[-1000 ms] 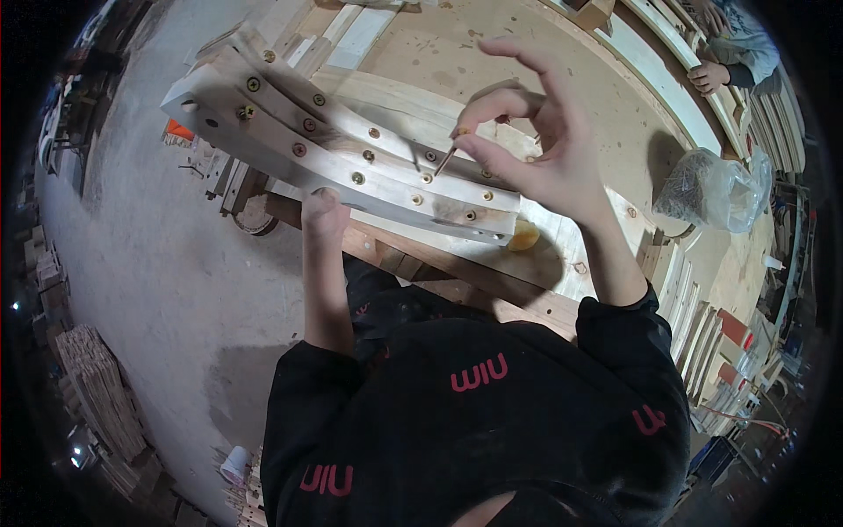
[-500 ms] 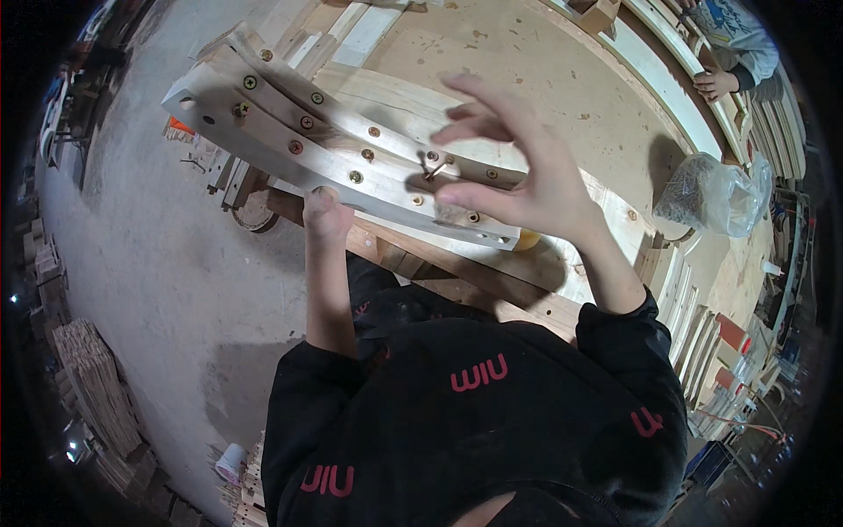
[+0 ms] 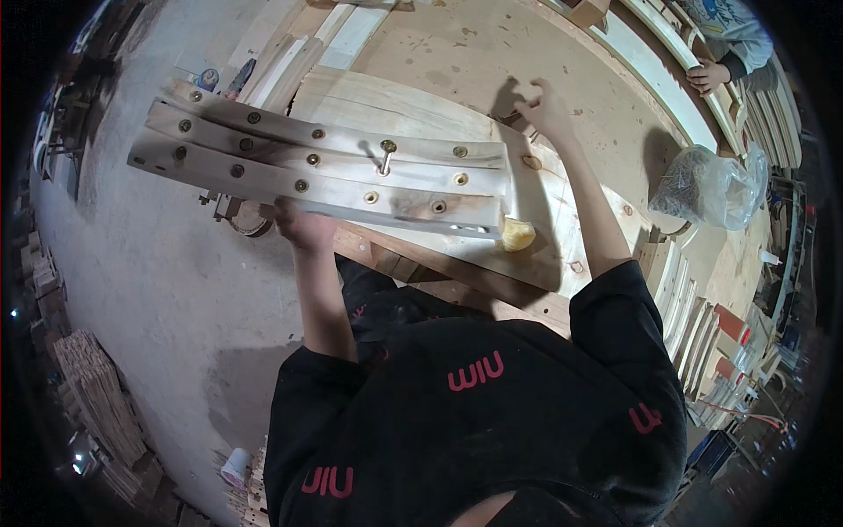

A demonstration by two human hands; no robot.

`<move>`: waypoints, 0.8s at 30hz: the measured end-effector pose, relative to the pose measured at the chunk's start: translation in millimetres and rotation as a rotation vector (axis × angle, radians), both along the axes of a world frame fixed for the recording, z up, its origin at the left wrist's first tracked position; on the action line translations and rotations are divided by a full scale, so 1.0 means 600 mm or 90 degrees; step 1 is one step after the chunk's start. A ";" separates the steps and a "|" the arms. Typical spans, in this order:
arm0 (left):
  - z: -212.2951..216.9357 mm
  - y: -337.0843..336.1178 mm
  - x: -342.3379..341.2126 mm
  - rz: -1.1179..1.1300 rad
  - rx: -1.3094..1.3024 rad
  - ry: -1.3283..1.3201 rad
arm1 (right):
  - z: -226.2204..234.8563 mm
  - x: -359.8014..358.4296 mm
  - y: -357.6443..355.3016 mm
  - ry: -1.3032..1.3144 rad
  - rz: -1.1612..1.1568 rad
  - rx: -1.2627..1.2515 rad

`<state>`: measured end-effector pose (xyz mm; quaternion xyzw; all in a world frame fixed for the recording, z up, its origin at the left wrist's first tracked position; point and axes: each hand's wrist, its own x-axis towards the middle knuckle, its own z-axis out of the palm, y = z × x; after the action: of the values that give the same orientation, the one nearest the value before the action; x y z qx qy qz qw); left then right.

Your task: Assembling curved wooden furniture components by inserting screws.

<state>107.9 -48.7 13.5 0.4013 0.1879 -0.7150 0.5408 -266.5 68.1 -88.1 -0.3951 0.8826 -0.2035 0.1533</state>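
My left hand (image 3: 305, 226) is closed around the near edge of a bundle of curved wooden slats (image 3: 342, 180), holding it above the bench. Its fingers are mostly hidden beneath the wood. Brass-coloured screw heads or inserts sit in rows along the slats, and one long screw (image 3: 385, 160) stands up out of the face, right of the middle. Beyond the slats' right end hovers my right hand (image 3: 551, 114), slightly blurred, with fingers curved and apart; I see nothing in them. A yellow lump (image 3: 517, 234) lies on the bench beside that end.
A pale wooden board (image 3: 549, 206) lies on the workbench (image 3: 457, 53). At right sits a clear plastic bag (image 3: 702, 193) of small dark pieces. Another person's hand (image 3: 708, 77) rests on curved wooden parts at the upper right. Stacked wood strips (image 3: 101, 395) stand lower left.
My right hand has moved away from the standing screw, rightward and farther off. My left hand has shifted left with the slats, which now lie more level, and the yellow lump shows more fully.
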 end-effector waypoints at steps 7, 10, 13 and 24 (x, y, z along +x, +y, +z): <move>-0.068 0.060 -0.024 -0.177 -0.548 -0.294 | 0.001 0.023 -0.004 -0.031 0.347 -0.065; -0.048 0.071 -0.024 -0.256 -0.623 -0.298 | 0.014 0.027 -0.001 -0.028 0.285 -0.077; -0.076 0.065 -0.007 -0.301 -0.685 -0.219 | 0.058 0.041 -0.004 -0.151 0.161 -0.208; -0.054 0.066 -0.009 -0.047 -0.240 0.165 | 0.375 0.253 0.024 -0.550 0.111 -0.613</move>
<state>102.7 -9.0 -18.9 0.2046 0.1041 -0.8023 0.5511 -114.9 82.6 136.6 -0.3722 0.5162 -0.7037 0.3159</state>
